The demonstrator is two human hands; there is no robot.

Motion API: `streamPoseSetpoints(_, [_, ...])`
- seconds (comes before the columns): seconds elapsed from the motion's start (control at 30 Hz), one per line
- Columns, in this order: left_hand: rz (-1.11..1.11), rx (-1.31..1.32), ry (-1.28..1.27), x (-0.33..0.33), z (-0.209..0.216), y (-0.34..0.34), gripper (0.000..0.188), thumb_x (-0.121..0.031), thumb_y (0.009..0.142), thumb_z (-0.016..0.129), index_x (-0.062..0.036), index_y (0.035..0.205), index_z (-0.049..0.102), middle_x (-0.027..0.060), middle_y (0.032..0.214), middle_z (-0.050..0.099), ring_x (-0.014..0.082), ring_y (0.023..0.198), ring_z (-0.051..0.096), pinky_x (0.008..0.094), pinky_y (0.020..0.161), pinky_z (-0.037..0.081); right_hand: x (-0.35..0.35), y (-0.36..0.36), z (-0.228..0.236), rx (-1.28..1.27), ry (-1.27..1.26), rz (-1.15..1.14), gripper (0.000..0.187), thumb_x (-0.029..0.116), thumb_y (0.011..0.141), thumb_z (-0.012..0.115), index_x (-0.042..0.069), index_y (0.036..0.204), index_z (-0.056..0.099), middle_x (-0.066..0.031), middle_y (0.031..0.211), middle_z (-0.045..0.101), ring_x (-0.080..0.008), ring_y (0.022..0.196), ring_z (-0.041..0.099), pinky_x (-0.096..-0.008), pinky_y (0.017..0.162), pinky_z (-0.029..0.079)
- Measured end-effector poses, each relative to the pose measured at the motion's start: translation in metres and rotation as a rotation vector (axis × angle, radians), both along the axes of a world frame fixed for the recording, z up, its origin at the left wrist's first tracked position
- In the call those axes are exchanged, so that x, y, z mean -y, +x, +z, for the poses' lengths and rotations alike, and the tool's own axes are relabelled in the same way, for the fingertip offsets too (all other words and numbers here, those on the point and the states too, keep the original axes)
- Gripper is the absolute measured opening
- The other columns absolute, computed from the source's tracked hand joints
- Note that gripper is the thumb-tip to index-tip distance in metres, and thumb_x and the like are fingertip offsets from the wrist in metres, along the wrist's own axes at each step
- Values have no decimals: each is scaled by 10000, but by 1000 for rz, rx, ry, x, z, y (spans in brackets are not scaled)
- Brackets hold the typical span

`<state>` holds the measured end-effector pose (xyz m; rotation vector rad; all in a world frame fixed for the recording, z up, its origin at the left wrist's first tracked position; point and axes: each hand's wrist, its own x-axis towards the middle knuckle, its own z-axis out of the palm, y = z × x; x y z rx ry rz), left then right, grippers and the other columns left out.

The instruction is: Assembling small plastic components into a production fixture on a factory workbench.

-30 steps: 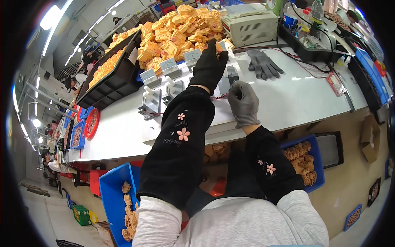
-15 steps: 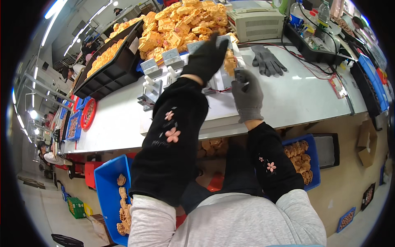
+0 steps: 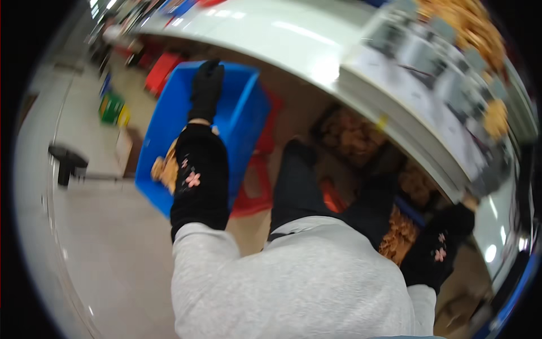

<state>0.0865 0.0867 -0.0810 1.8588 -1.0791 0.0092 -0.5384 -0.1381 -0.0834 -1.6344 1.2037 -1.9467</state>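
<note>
My left hand (image 3: 206,93), in a black glove, is over the blue bin (image 3: 161,121) at my left, with its fingertips against the far rim in view. The fingers look curled together; whatever is in them, if anything, is hidden. Yellow-orange plastic housings (image 3: 167,168) lie in that bin, partly behind my left sleeve. Far to the right, my right hand (image 3: 492,174) in a grey glove stays at the bench beside the test fixture (image 3: 420,73) with its grey meters. A yellow-orange housing (image 3: 496,120) sits near that hand. Blur smears the right fingers.
The white bench edge (image 3: 293,59) curves across above my lap. Beyond the fixture rises a heap of yellow-orange housings (image 3: 468,25). Crates of housings (image 3: 350,133) stand under the bench. A red stool (image 3: 254,189) stands beside the blue bin.
My view has swung left and down. My left hand has gone from the fixture's meters to the blue bin. My right hand remains by the fixture.
</note>
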Motion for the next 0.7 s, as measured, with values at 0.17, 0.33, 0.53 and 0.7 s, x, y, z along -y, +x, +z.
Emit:
streamPoseSetpoints(0.17, [437,-200,353,-201,-129,144,322,-182,780,590,-52,1075,575,56,867,612,125,670,552,260,573,451,-39,59,31,-123,270,-234,248,226,801,546,26,924,626,-58,805,631,-142,648,566,-210,508,391])
streamPoseSetpoints(0.33, [510,-198,731,-209,-196,116,438,-242,733,586,-84,1140,541,145,1074,579,228,979,559,331,855,428,-45,52,43,-55,196,-241,258,223,786,548,43,963,604,-50,870,620,-147,673,581,-235,515,406])
streamPoseSetpoints(0.53, [376,-9,1243,-173,-191,115,764,-277,693,662,-286,1333,243,69,1372,267,385,1241,262,515,941,329,-41,45,34,-76,244,-371,257,202,797,545,52,1001,590,-45,889,617,-169,686,605,-228,495,409])
streamPoseSetpoints(0.7, [373,261,1296,-167,-249,136,481,-253,793,541,-348,1235,377,66,1195,414,325,1102,406,530,799,394,-42,34,31,-590,134,-482,299,201,826,488,-8,1012,592,-102,1038,568,-216,842,596,-263,562,500])
